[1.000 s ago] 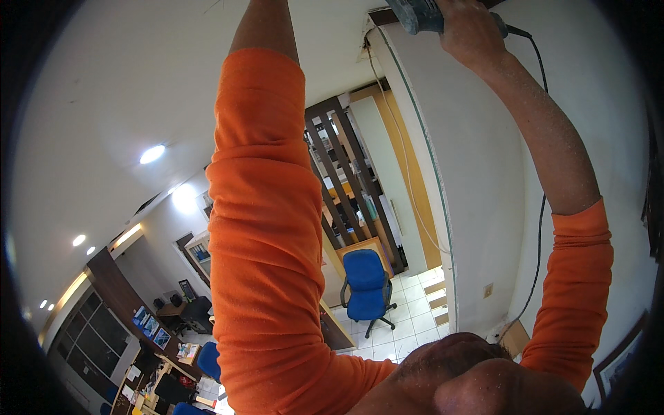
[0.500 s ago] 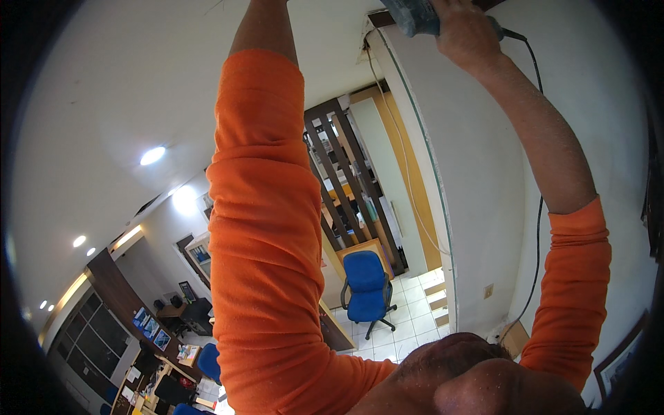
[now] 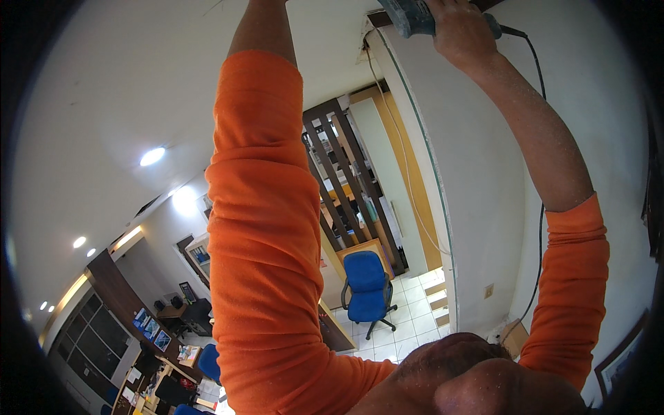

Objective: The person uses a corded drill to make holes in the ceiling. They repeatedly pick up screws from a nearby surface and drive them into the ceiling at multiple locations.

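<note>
Overhead, at the top edge, my right hand [image 3: 465, 40] is closed around a grey-blue corded power tool [image 3: 413, 19]. Its upper part runs out of the picture, so its exact kind does not show. A black cord [image 3: 536, 66] leaves the tool's rear end and hangs past my right forearm. The tool is next to the top of a white wall [image 3: 477, 152], near a broken corner of the ceiling. My left arm, in an orange sleeve [image 3: 263, 207], reaches straight up; its hand lies beyond the top edge.
A thin pale cable [image 3: 407, 159] dangles from the ceiling corner along the wall's edge. Below stands a blue swivel chair [image 3: 365, 287] on white floor tiles, by a dark slatted partition [image 3: 339, 173]. Cluttered desks [image 3: 155, 387] fill the lower left.
My right hand and the power tool have shifted slightly to the left, and the right forearm with them. My left arm has barely moved.
</note>
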The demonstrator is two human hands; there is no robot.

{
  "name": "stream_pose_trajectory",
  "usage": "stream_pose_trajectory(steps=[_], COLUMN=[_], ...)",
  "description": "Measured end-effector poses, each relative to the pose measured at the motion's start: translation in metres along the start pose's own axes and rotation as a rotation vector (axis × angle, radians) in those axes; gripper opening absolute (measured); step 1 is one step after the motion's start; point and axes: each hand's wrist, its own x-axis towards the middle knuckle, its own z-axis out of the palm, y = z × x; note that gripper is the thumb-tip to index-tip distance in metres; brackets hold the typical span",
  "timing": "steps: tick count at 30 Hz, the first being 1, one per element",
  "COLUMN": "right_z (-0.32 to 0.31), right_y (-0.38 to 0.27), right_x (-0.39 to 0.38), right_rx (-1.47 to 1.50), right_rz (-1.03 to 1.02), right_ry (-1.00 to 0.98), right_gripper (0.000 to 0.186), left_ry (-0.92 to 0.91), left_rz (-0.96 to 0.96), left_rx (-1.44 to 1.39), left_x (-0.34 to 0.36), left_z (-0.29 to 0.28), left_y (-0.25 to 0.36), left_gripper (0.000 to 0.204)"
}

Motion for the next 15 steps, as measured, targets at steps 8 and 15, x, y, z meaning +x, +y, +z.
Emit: stream_pose_trajectory(steps=[8, 15], right_z=[-0.003, 0.003], right_y=[0.000, -0.002], right_x=[0.003, 0.004], right_rx=[0.014, 0.001], right_rz=[0.000, 0.015], right_ry=[-0.050, -0.022], right_gripper=[0.073, 0.070], left_ry=[0.020, -0.002], left_rz=[0.004, 0.009], left_rx=[-0.003, -0.010], left_x=[-0.004, -0.010], left_z=[0.002, 0.005], left_y=[0.002, 0.005], left_gripper=[0.135, 0.137])
